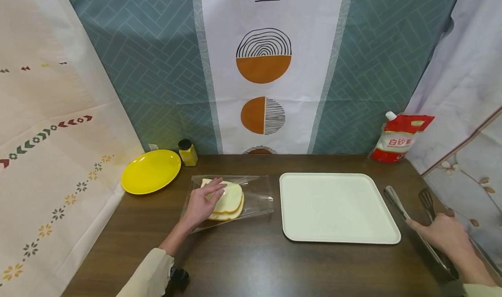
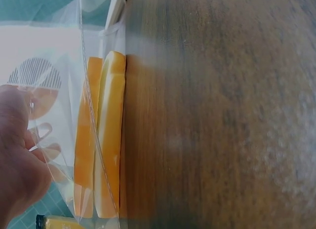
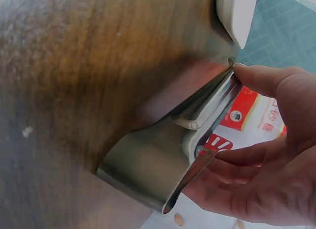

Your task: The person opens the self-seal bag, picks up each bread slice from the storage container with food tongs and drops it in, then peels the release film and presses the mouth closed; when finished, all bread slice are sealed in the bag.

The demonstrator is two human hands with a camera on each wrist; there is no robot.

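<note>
Two slices of bread (image 1: pixel 228 201) lie stacked inside a clear plastic bag (image 1: pixel 256 197). Over them my left hand (image 1: pixel 204 205) pinches the bag's film with bent thumb and fingers. In the left wrist view the slices (image 2: pixel 109 140) show edge-on, film (image 2: pixel 69 120) rising beside them and partly covering the fingertips of the left hand (image 2: pixel 22 150). At the far right my right hand (image 1: pixel 445 238) grips metal tongs (image 1: pixel 398 203). The right wrist view shows the bent end of the tongs (image 3: pixel 148 160), with thumb and fingers of the right hand (image 3: pixel 276 155) on opposite sides.
A white tray (image 1: pixel 337 207) sits between my hands. Beside the right hand lies a dark whisk-like utensil (image 1: pixel 427 201). Behind stands a red-and-white pouch (image 1: pixel 398 138). At the back left are a yellow plate (image 1: pixel 150 173) and a dark-lidded yellow jar (image 1: pixel 188 153). Curtains border the table.
</note>
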